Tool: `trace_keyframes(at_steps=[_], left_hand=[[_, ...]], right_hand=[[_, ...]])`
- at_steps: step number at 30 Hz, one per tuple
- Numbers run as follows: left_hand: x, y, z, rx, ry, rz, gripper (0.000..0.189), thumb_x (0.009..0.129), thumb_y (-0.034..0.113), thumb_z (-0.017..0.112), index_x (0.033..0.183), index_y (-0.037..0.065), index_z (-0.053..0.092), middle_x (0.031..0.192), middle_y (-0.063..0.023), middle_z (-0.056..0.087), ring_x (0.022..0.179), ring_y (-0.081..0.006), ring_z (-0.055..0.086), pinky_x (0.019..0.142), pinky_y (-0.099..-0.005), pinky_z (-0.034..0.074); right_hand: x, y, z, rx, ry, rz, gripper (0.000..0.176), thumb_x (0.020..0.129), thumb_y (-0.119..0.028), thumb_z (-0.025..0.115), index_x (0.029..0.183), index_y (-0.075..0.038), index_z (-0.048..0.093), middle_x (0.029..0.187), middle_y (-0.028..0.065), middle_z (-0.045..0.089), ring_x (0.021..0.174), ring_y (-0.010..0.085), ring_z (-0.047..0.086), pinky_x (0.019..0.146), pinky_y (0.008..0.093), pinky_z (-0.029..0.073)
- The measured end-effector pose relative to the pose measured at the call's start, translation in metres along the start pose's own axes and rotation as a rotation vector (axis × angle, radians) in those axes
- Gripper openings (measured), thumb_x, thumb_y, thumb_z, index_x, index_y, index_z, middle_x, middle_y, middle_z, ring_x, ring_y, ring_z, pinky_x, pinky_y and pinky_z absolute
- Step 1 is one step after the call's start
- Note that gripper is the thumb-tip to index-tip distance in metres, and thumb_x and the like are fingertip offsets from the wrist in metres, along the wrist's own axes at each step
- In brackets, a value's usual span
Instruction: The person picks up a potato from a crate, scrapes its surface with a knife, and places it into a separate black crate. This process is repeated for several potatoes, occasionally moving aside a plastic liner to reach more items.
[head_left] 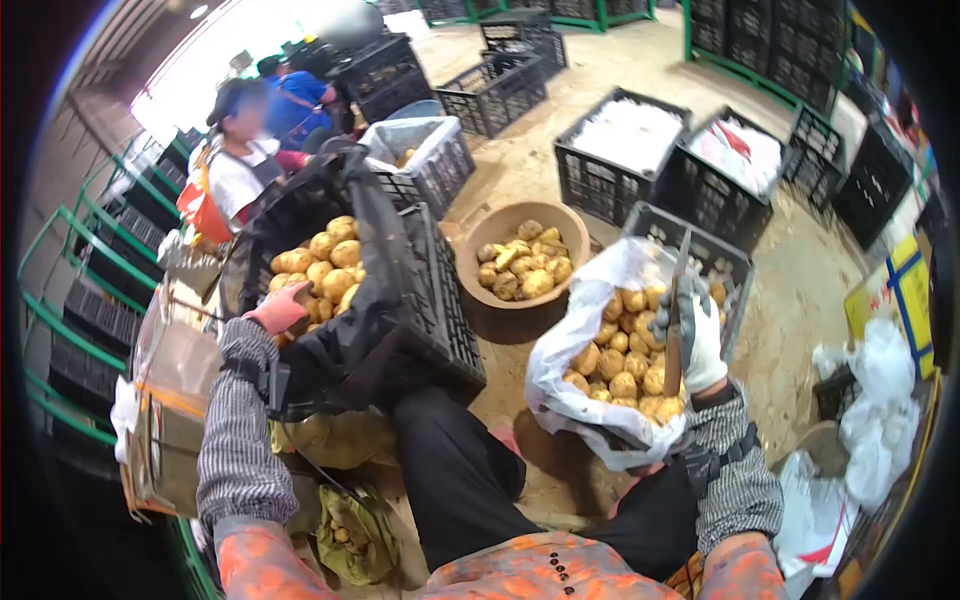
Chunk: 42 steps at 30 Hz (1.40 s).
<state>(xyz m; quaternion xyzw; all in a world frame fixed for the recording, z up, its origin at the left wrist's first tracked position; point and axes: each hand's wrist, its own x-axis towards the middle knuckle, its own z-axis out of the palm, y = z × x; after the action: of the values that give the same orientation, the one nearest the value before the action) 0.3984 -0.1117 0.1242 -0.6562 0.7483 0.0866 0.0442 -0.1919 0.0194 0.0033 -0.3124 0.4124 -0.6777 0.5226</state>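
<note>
Orange-patterned clothing (535, 575) is nearest, with dark trousers (445, 450) just beyond it. At far left are green racks (75, 335), then a co-worker (240, 150) wearing a dark cap. The left hand (280, 308), in a pink glove, touches potatoes (320, 270) in a crate (440, 300) with a black liner (375, 230); whether its fingers close on one, I cannot tell. Right of that crate, a round bowl (477, 225) on the floor holds cut and whole pieces (525, 262). Next, a white bag (555, 365) lines another crate (735, 262), full of more potatoes (622, 362). Above them the right hand (706, 345), in a white and grey glove, grips a knife (674, 350), blade pointing away from the body. White plastic bags (880, 400) are at far right.
</note>
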Motion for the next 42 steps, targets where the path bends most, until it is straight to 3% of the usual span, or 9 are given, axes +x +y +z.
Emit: trace_keyframes(at_steps=[7, 10, 15, 19, 24, 29, 34, 40, 42], left_hand=[[-0.032, 0.239, -0.004, -0.328, 0.671, 0.544, 0.05, 0.076, -0.006, 0.055, 0.126, -0.001, 0.051, 0.129, -0.0159, 0.051, 0.121, -0.0308, 0.048, 0.104, -0.0382, 0.036], [-0.031, 0.338, 0.06, -0.219, 0.321, 0.939, 0.055, 0.07, -0.002, 0.062, 0.124, 0.002, 0.054, 0.132, -0.0186, 0.05, 0.123, -0.0354, 0.048, 0.106, -0.0408, 0.034], [0.019, 0.441, 0.245, -0.226, -0.488, 0.861, 0.057, 0.081, 0.027, 0.062, 0.132, 0.007, 0.046, 0.137, -0.0187, 0.044, 0.123, -0.0344, 0.046, 0.102, -0.039, 0.038], [0.032, 0.496, 0.34, -0.2, -0.575, 0.785, 0.065, 0.077, 0.021, 0.062, 0.138, 0.011, 0.038, 0.142, -0.0211, 0.037, 0.127, -0.0362, 0.041, 0.103, -0.0407, 0.038], [0.036, 0.522, 0.39, 0.051, -0.418, 0.798, 0.067, 0.073, 0.017, 0.065, 0.136, 0.014, 0.04, 0.142, -0.0234, 0.034, 0.121, -0.0407, 0.043, 0.101, -0.0431, 0.039], [0.046, 0.496, 0.372, -0.836, -0.621, 0.546, 0.065, 0.069, 0.006, 0.068, 0.129, 0.009, 0.045, 0.131, -0.0143, 0.045, 0.118, -0.0281, 0.048, 0.097, -0.0374, 0.041], [0.027, 0.451, 0.228, -1.559, -0.886, 0.525, 0.075, 0.071, -0.008, 0.061, 0.139, 0.004, 0.034, 0.133, -0.0059, 0.045, 0.125, -0.0173, 0.044, 0.104, -0.03, 0.037], [-0.018, 0.404, 0.129, -1.638, -0.604, 0.5, 0.088, 0.058, -0.006, 0.06, 0.141, 0.003, 0.032, 0.14, -0.0095, 0.039, 0.132, -0.0225, 0.039, 0.107, -0.0347, 0.036], [-0.029, 0.39, 0.131, -1.756, -0.463, 0.524, 0.075, 0.068, 0.003, 0.061, 0.138, 0.002, 0.035, 0.133, -0.0117, 0.045, 0.124, -0.0239, 0.047, 0.102, -0.0356, 0.041]], right_hand=[[0.006, -0.051, -0.038, 0.083, 0.181, -0.272, 0.033, 0.097, -0.039, 0.046, 0.096, -0.007, 0.053, 0.072, 0.0004, 0.049, 0.059, 0.0136, 0.048, 0.062, 0.0297, 0.047], [0.019, -0.058, -0.066, 0.302, 0.19, -0.366, 0.038, 0.098, -0.038, 0.044, 0.098, 0.0, 0.051, 0.073, 0.0049, 0.051, 0.06, 0.0165, 0.05, 0.069, 0.037, 0.053], [0.019, -0.062, -0.073, 0.298, 0.223, -0.384, 0.036, 0.097, -0.035, 0.044, 0.101, 0.0, 0.05, 0.075, 0.0046, 0.049, 0.061, 0.016, 0.048, 0.073, 0.0368, 0.053], [0.027, -0.057, -0.086, 0.317, 0.19, -0.38, 0.036, 0.097, -0.036, 0.045, 0.103, -0.001, 0.05, 0.079, 0.0044, 0.049, 0.063, 0.016, 0.047, 0.078, 0.0389, 0.052], [0.026, -0.062, -0.059, 0.355, 0.37, -0.214, 0.037, 0.096, -0.042, 0.046, 0.093, -0.005, 0.05, 0.068, 0.0054, 0.05, 0.054, 0.019, 0.049, 0.057, 0.0339, 0.048], [0.027, -0.06, -0.057, 0.345, 0.345, -0.192, 0.037, 0.095, -0.041, 0.049, 0.094, -0.004, 0.051, 0.068, 0.0031, 0.049, 0.055, 0.018, 0.049, 0.063, 0.0346, 0.05], [0.022, -0.052, -0.058, 0.218, 0.088, -0.248, 0.034, 0.098, -0.038, 0.041, 0.1, -0.006, 0.052, 0.076, -0.0007, 0.048, 0.061, 0.0115, 0.046, 0.072, 0.0334, 0.049], [0.004, -0.042, -0.014, -0.09, -0.045, -0.069, 0.035, 0.098, -0.037, 0.041, 0.097, -0.004, 0.051, 0.068, -0.0001, 0.046, 0.055, 0.0105, 0.046, 0.063, 0.0289, 0.048], [-0.006, -0.033, 0.004, -0.12, -0.133, 0.071, 0.037, 0.097, -0.04, 0.044, 0.091, -0.004, 0.05, 0.063, 0.0017, 0.048, 0.053, 0.011, 0.048, 0.054, 0.0269, 0.045]])
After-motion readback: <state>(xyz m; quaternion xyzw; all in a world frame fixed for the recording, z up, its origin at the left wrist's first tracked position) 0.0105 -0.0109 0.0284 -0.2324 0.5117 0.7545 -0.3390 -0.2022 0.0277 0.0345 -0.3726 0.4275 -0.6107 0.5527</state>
